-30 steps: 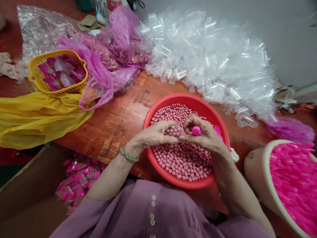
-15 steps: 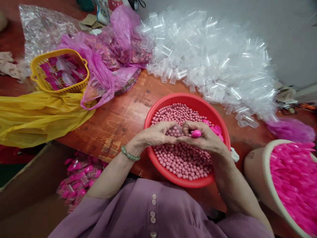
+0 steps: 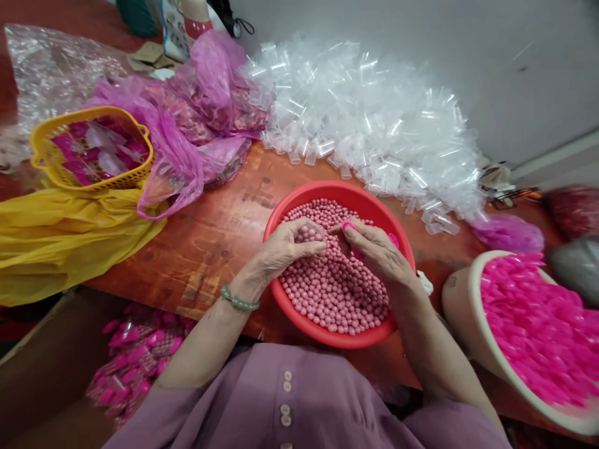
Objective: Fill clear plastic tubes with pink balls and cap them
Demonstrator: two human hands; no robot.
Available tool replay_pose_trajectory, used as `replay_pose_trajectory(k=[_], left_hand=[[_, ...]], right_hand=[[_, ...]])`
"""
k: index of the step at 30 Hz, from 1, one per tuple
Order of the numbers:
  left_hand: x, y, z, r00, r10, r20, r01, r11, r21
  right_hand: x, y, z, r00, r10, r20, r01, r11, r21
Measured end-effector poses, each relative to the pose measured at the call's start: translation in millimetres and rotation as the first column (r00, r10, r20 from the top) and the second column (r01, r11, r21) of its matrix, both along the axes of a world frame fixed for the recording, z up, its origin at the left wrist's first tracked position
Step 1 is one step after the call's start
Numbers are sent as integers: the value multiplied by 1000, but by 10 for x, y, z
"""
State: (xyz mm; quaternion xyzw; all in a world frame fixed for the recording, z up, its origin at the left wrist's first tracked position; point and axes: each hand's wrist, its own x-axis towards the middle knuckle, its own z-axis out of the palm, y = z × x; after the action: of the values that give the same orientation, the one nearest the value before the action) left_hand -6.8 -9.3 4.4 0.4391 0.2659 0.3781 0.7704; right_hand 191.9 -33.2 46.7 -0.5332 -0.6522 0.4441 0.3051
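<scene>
While the left hand curls thumb and fingers around a clear plastic tube partly filled with pink balls, the right hand, just beside it, pinches a hot-pink plastic cap at its fingertips, though its exact grip is partly hidden. Tube and cap are apart, both over the red basin. Should the left fingers loosen or tip the tube, its balls could spill; a hard squeeze might bend the thin wall. The cap is small and smooth, so a careless pinch could drop it among the loose pink balls below both hands.

Beyond the hands, the basin's far wall stands between them and a heap of clear tubes. To the right hand's right, past the basin rim, a cream bucket is heaped with pink caps. Left of the left hand, farther off, are a yellow basket and a pink plastic bag; below it, past the table edge, lie pink-capped containers.
</scene>
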Motion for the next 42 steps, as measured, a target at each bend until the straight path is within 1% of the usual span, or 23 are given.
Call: replay_pose_trajectory(k=[3, 5, 7, 10, 12, 14, 18, 20, 21, 22, 23, 24, 25, 26, 27, 28, 29, 31, 33, 35, 36, 39, 42], left_hand=[[34, -10, -11, 999, 29, -31, -30, 999, -24], [47, -15, -14, 997, 65, -30, -66, 998, -20], [51, -20, -10, 994, 111, -16, -111, 994, -6], [51, -30, 12, 984, 180, -8, -180, 984, 9], [49, -33, 28, 980, 201, 1, -201, 980, 6], [45, -28, 42, 979, 194, 56, -193, 981, -22], [12, -2, 63, 952, 163, 258, -119, 977, -177], [-14, 11, 72, 933, 162, 321, -82, 965, -250], [-28, 16, 75, 926, 161, 340, -67, 960, -271], [-40, 20, 76, 921, 161, 355, -57, 956, -286], [-50, 25, 75, 915, 164, 369, -52, 954, -297], [-58, 29, 73, 908, 175, 381, -54, 950, -307], [-63, 34, 70, 901, 189, 391, -62, 947, -316], [-65, 39, 66, 896, 206, 394, -74, 943, -323], [-65, 44, 62, 892, 223, 394, -90, 940, -329], [-62, 49, 59, 890, 235, 391, -101, 937, -333], [-59, 53, 56, 891, 237, 387, -104, 937, -334], [-55, 63, 52, 901, 213, 378, -86, 941, -326], [-58, 72, 48, 914, 160, 373, -37, 948, -316], [-68, 79, 46, 917, 114, 382, 12, 950, -312], [-75, 82, 44, 914, 102, 392, 28, 950, -312], [-88, 83, 33, 904, 107, 415, 33, 948, -317], [-82, 78, 14, 914, 113, 391, 16, 950, -313]], right_hand=[[-141, 41, -105, 973, -131, -191, 130, 991, -15], [-280, 96, -153, 919, -211, -334, 196, 978, -77], [-427, 151, -190, 862, -256, -437, 215, 966, -143], [-600, 203, -247, 826, -239, -511, 175, 970, -170], [-662, 209, -280, 835, -210, -509, 167, 978, -128], [-683, 195, -292, 861, -200, -468, 197, 979, -56], [-636, 138, -226, 897, -245, -367, 297, 950, 91], [-576, 111, -175, 916, -239, -321, 313, 928, 203], [-539, 102, -151, 940, -202, -274, 283, 912, 297], [-498, 95, -131, 970, -142, -198, 214, 883, 417], [-455, 92, -114, 993, -73, -91, 111, 833, 542], [-411, 93, -100, 999, -12, 36, -14, 764, 645], [-370, 95, -90, 986, 31, 163, -139, 686, 714], [-331, 99, -80, 961, 50, 272, -244, 618, 747], [-295, 103, -70, 934, 50, 355, -318, 571, 757], [-263, 105, -59, 907, 41, 418, -371, 546, 751], [-234, 105, -45, 880, 31, 473, -414, 537, 735], [-189, 99, -12, 829, 11, 560, -480, 530, 700], [-162, 87, 15, 799, 6, 602, -517, 519, 681], [-154, 75, 17, 824, 11, 566, -487, 522, 700], [-154, 71, 6, 859, 11, 512, -434, 548, 715], [-160, 74, -50, 958, -35, 283, -186, 676, 713], [-166, 108, -68, 988, -115, 102, 25, 775, 631]])
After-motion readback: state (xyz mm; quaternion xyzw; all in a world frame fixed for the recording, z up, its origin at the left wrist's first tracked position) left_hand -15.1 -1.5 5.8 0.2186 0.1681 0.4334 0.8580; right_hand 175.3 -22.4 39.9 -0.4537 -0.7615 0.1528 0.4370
